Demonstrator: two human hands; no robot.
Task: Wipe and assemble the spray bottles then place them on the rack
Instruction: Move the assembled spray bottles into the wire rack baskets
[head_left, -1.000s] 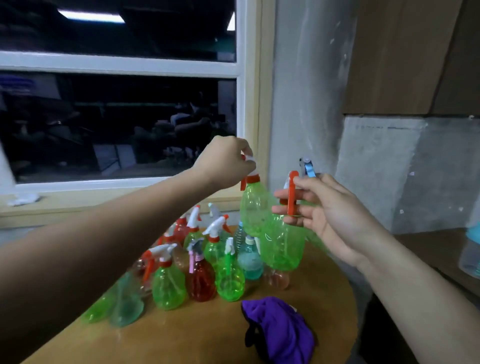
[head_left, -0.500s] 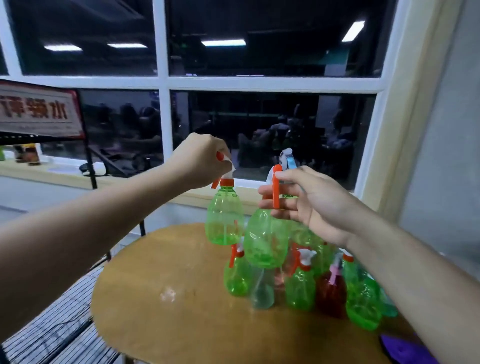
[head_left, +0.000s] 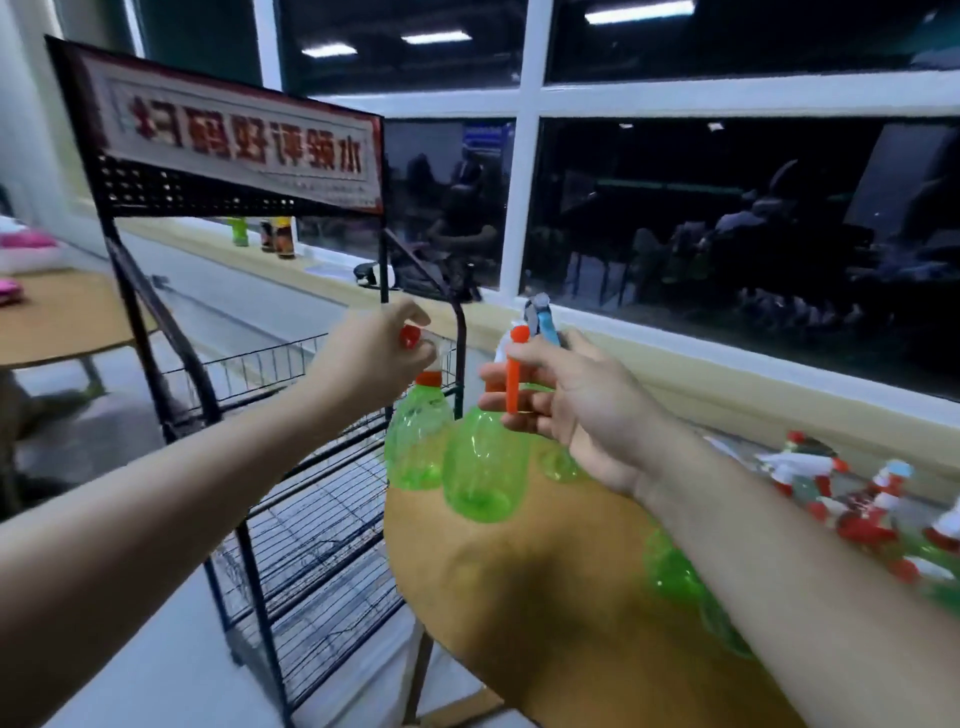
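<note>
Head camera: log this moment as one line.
left hand: grips green spray bottle by head | right hand: holds orange-trigger bottle, blue-trigger bottle | wire rack: beside wooden table, held bottles not yet on it

We faced a wide dark window (head_left: 727, 234) with white frames, ceiling lights (head_left: 436, 37) reflected in its upper panes. A pale yellow sill (head_left: 727, 374) ran beneath it. Our round wooden surface (head_left: 545, 597) sat near right, another wooden table (head_left: 57, 322) far left, over a pale floor (head_left: 156, 675).
</note>
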